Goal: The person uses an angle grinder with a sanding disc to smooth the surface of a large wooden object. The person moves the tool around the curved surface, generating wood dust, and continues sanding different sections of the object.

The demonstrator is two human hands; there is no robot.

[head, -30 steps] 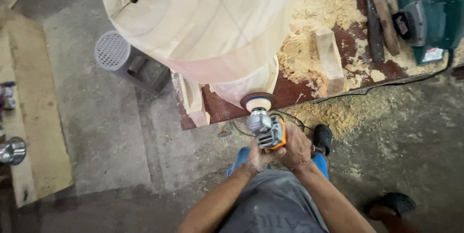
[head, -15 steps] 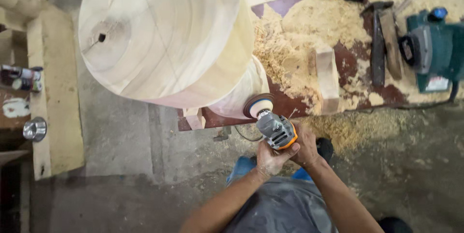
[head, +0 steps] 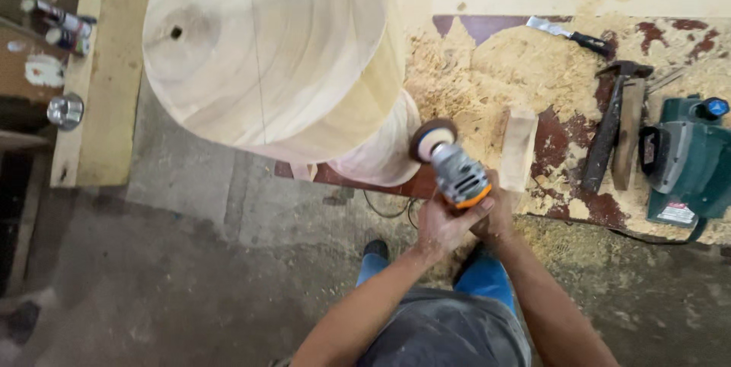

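Observation:
A large pale turned-wood piece (head: 266, 55) with a small hole in its top stands on the sawdust-covered workbench (head: 487, 70). Both of my hands grip a grey and orange angle grinder (head: 455, 171). My left hand (head: 442, 222) wraps its rear body, and my right hand (head: 499, 215) holds it from the right side. The grinder's round sanding disc (head: 430, 140) sits against the lower right flank of the wood piece.
On the bench lie a small wood block (head: 518, 146), a hammer (head: 613, 127), a knife (head: 571, 36) and a green electric planer (head: 689, 161). A plank (head: 103, 85) with spray cans (head: 61, 20) stands at left. My shoes (head: 377, 249) rest on the concrete floor.
The view has shifted, so the wood piece now sits more central. The grinder in my hands has moved up and right along the piece's lower flank.

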